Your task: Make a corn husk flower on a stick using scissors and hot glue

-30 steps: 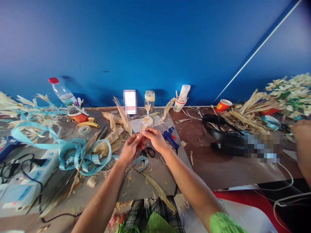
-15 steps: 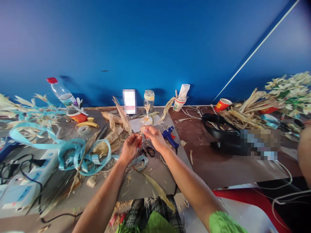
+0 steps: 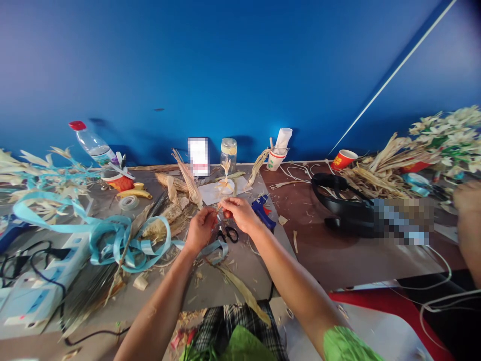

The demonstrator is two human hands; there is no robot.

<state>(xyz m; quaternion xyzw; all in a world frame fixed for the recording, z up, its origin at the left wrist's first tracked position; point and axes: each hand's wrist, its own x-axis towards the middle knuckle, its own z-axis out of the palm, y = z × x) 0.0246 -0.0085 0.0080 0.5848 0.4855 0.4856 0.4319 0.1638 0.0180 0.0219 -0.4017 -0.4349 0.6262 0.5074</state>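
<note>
Close together over the middle of the table, my left hand (image 3: 202, 228) and my right hand (image 3: 239, 213) are both closed, fingers pinched. Between the fingertips is a small, narrow piece of dried corn husk (image 3: 220, 205); most of it is hidden by the fingers. Just below the hands lie black-handled scissors (image 3: 230, 234). To the right of my right hand is a blue glue gun (image 3: 264, 212). Beyond my fingers, a pale husk flower (image 3: 226, 169) stands at a small white round piece (image 3: 225, 187) on white paper (image 3: 207, 194).
Light blue ribbon (image 3: 101, 240) lies in loops on the left, near a power strip (image 3: 67, 265). At the back are a lidded jar (image 3: 229, 150), a paper cup (image 3: 276, 159) and dried husks (image 3: 186, 180). Another person's arm (image 3: 469, 220) is at the far right.
My fingertips have drawn down slightly over the husk piece, so less of it shows. The scissors are less covered by my hands. The other person's hand has moved into view farther at right.
</note>
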